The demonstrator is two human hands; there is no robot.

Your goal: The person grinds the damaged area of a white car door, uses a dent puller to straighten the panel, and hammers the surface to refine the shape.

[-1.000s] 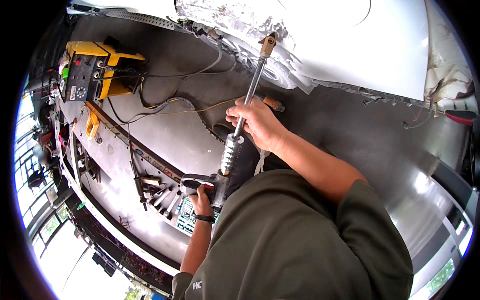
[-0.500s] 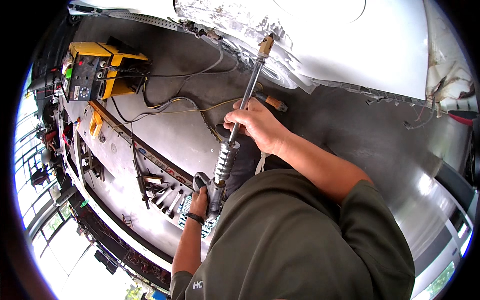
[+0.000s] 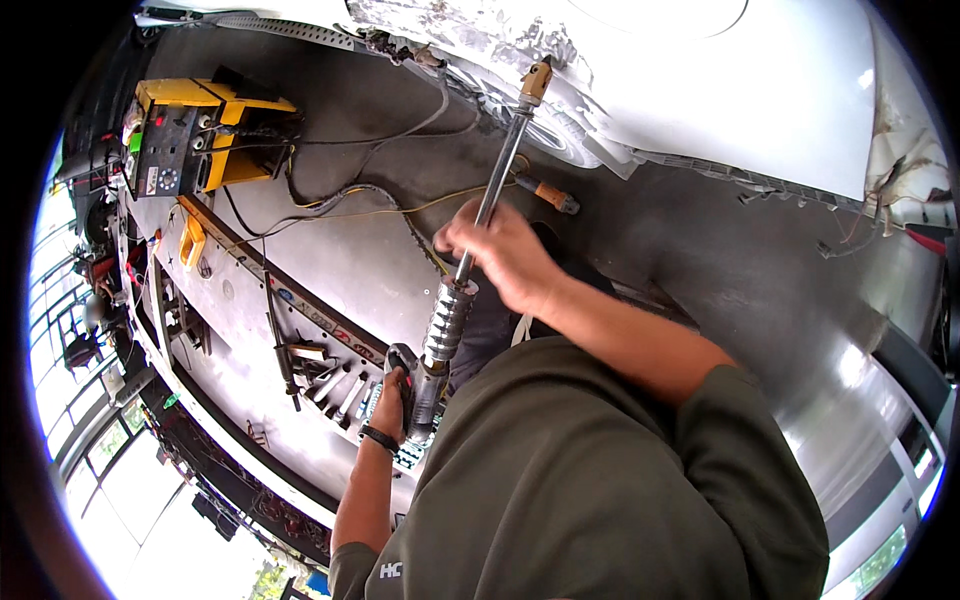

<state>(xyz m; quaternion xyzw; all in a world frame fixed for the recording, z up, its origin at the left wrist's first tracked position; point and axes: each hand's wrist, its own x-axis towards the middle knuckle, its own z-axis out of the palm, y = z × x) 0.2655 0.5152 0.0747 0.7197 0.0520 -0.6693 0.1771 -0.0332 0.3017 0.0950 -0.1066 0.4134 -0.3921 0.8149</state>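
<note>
A slide hammer (image 3: 500,165) slants up from my waist, with a steel rod, a ribbed silver sliding weight (image 3: 448,322) and a brass-coloured tip. My left hand (image 3: 388,408), with a dark band on its wrist, is closed round the dark grip at the lower end. My right hand (image 3: 505,255) is closed about the rod above the weight, its fingertips slightly blurred. The tip lies in front of the white car panel (image 3: 690,100), near a scraped bare-metal patch (image 3: 520,40); I cannot tell whether they touch.
A yellow and black machine with cables (image 3: 165,150) stands at the far left. An orange-ended tool (image 3: 553,196) lies on the floor by the car's wheel. A long metal beam (image 3: 300,305) and several hand tools (image 3: 340,390) lie at left. Loose wires hang from the car's right end.
The slide hammer's tip has dropped slightly lower in view. My right hand has shifted a little left and down along the rod. The view has tilted slightly.
</note>
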